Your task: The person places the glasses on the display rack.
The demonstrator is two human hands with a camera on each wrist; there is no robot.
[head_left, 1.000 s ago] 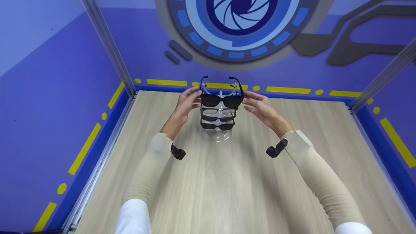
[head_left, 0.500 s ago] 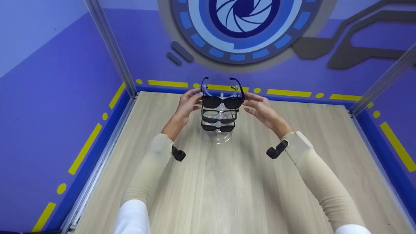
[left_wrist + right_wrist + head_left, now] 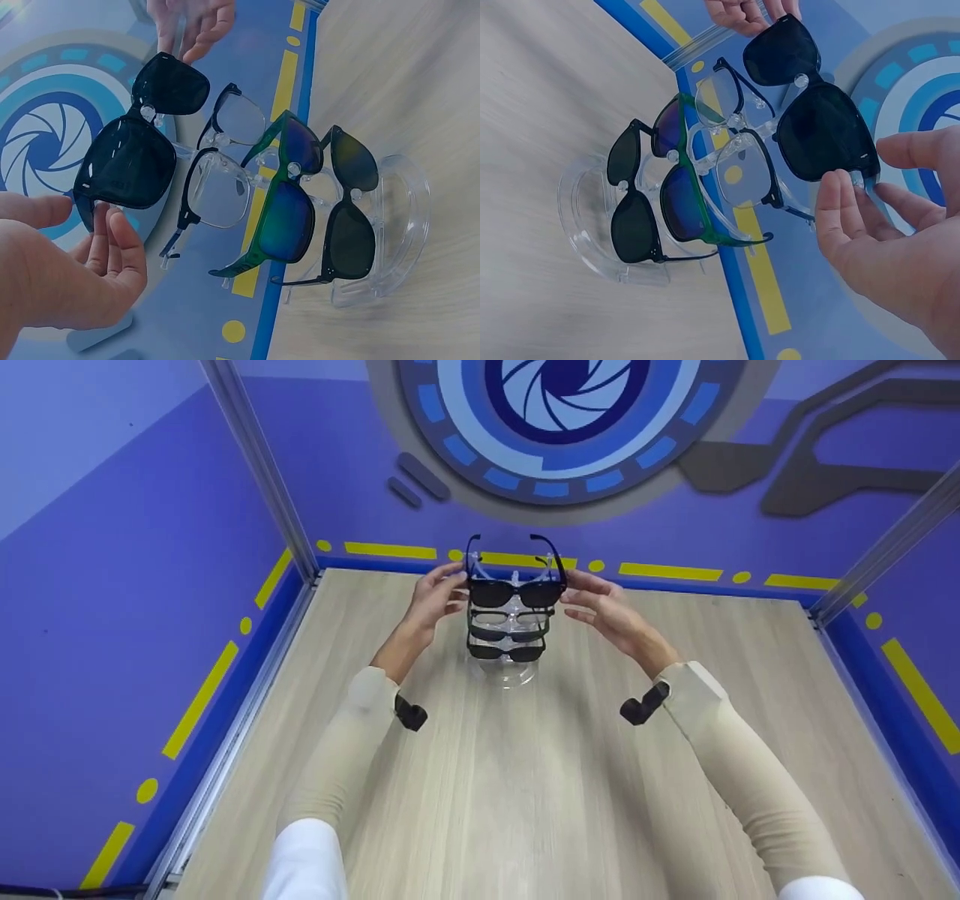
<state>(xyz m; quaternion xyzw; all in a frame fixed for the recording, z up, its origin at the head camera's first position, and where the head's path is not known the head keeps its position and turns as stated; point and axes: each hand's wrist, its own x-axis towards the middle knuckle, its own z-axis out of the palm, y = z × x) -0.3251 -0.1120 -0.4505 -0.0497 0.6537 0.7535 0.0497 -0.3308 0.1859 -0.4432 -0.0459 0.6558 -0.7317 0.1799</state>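
Observation:
Black sunglasses with dark lenses sit at the top of a clear display stand, temples reaching back toward the wall. My left hand pinches their left side near the hinge, thumb in front and fingers around the temple. On the opposite side, my right hand grips the other hinge and temple in the same way. Lower on the stand are clear-lens glasses, green-framed sunglasses with bluish mirrored lenses, and black sunglasses at the bottom.
The stand's round transparent base rests on a pale wood-grain table. Behind it rises a blue-purple printed wall with yellow dashes. Side panels and metal posts bound the table left and right.
The head view shifts very slightly. Both hands stay at the sides of the top sunglasses, which keep their place on the stand.

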